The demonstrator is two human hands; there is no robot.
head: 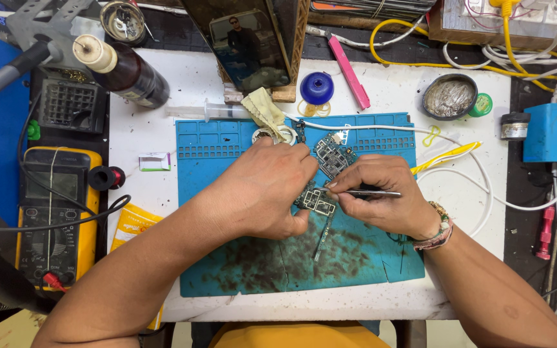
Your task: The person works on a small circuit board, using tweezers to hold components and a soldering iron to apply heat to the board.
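Both forearms enter from the near edge of the white tabletop [381,96]. On the blue work mat [381,258], near its centre, lies a small circuit board [318,201]. Left hand [262,190] rests curled over the board's left end, fingers pressing it down. Right hand [388,193] pinches metal tweezers [372,193] closed-fingered, tip on the board. A second circuit board [334,154] lies just behind. Yellow packet [133,225] lies off the mat's left edge; small white label with green and purple marks [155,162] sits further back.
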